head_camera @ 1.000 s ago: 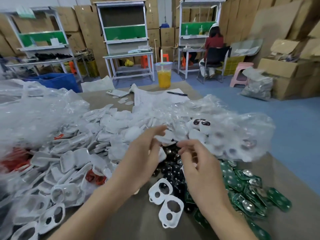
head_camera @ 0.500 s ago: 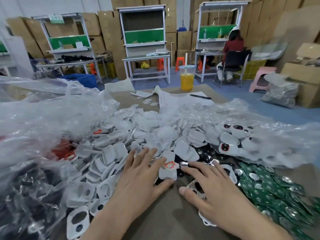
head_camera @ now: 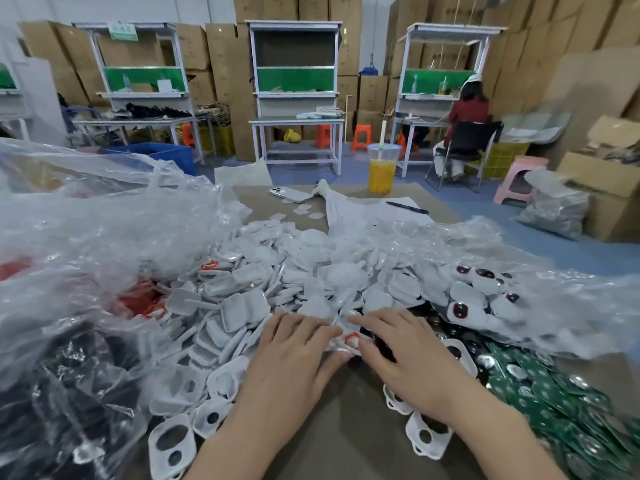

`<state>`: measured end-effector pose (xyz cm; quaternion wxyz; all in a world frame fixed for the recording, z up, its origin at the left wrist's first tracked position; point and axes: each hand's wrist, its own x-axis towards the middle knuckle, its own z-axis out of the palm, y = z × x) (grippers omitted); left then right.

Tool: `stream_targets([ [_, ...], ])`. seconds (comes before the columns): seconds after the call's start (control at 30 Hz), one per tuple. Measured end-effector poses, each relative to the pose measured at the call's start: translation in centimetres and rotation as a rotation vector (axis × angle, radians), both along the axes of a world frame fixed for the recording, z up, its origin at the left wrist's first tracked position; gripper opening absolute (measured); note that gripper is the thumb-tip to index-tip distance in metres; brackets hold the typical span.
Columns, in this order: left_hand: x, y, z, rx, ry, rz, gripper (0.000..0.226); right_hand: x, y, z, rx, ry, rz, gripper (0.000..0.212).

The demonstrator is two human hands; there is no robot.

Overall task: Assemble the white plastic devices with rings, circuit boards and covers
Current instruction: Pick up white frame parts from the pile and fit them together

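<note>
My left hand (head_camera: 294, 355) and my right hand (head_camera: 401, 351) meet low on the brown table (head_camera: 349, 441). Between them lies a white plastic device with a red ring (head_camera: 350, 339); fingers and thumbs of both hands pinch it. A heap of white covers (head_camera: 311, 265) spreads behind the hands. White frames with two holes (head_camera: 172, 445) lie front left, and another frame (head_camera: 427, 436) lies under my right wrist. Green circuit boards (head_camera: 554, 396) are piled at right. Black round parts (head_camera: 381, 342) show under my right fingers. Red rings (head_camera: 138, 299) sit in a bag at left.
Crinkled clear plastic bags (head_camera: 86, 237) rise at left, and another bag (head_camera: 485, 289) at right holds assembled devices. A cup of yellow drink (head_camera: 381, 171), a phone (head_camera: 291, 194) and a pen (head_camera: 407, 207) lie at the table's far end. A person (head_camera: 467, 116) sits at a bench behind.
The hands came down from mid-air to the table, spread flat, then drew their fingers together onto the white device with the red ring. The camera tilted up slightly.
</note>
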<state>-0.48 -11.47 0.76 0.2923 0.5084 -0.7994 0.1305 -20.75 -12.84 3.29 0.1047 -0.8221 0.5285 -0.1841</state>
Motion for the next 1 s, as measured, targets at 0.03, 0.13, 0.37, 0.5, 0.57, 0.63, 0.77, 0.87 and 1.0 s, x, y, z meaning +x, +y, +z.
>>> stream_targets([
  [0.03,0.0,0.0,0.1,-0.003,0.0,0.003,0.041,-0.2,0.0,-0.3,-0.013,-0.009,0.007,0.054],
  [0.13,-0.1,0.1,0.3,0.014,-0.019,0.016,0.042,-0.7,-0.6,-0.8,-0.007,-0.054,0.009,0.043],
  [0.37,-0.3,0.2,0.5,0.022,-0.016,0.024,0.034,-1.0,-1.2,-1.5,-0.024,-0.166,0.029,0.027],
  [0.5,-0.4,0.3,0.4,0.016,-0.027,0.008,0.033,-1.2,-0.9,-1.9,-0.064,-0.157,0.0,0.024],
  [0.57,-0.4,0.3,0.3,0.004,-0.033,-0.011,0.036,-1.2,-0.7,-1.8,-0.077,-0.143,-0.006,0.024],
  [0.63,-0.5,0.4,0.5,0.011,-0.029,-0.029,0.039,-1.0,-0.6,-1.7,-0.088,-0.142,-0.008,0.025],
  [0.77,-0.3,1.0,0.7,0.067,0.019,-0.069,0.044,-0.8,-0.3,-1.5,-0.111,-0.161,-0.025,0.024],
  [0.87,0.0,1.0,0.5,0.089,-0.004,-0.105,0.054,-0.7,-0.1,-1.2,-0.122,-0.187,-0.022,0.024],
  [1.0,-0.3,0.6,0.4,0.062,0.015,-0.107,0.065,-0.7,-0.3,-0.9,-0.133,-0.185,-0.017,0.023],
])
